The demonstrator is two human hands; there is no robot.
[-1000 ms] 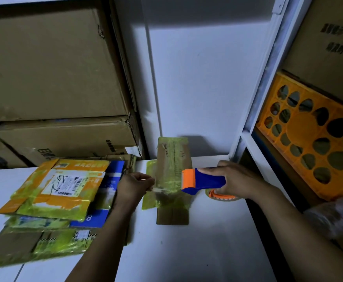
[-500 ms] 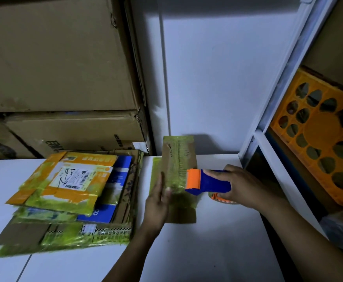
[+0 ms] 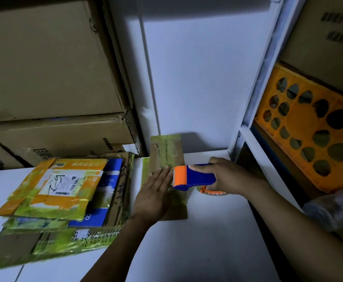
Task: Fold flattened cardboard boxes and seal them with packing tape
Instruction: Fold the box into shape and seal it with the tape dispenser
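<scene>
A small flattened cardboard box (image 3: pixel 167 153) wrapped in yellow-green tape lies on the white table (image 3: pixel 217 231), its far end against the wall. My left hand (image 3: pixel 153 195) presses flat on the box with straight fingers. My right hand (image 3: pixel 225 175) grips a blue and orange tape dispenser (image 3: pixel 193 178), its orange toothed end at the box's right edge, beside my left fingertips. The tape roll (image 3: pixel 211 191) shows under my right hand.
A stack of flattened, taped boxes (image 3: pixel 62 192) lies to the left on the table. Large cardboard cartons (image 3: pixel 50 78) stand behind it. An orange plastic crate (image 3: pixel 313 127) sits on the white shelf unit (image 3: pixel 248 131) to the right.
My left hand went from pinching the tape at the box's left edge to lying flat on top of the box. The dispenser stayed at the box's right side.
</scene>
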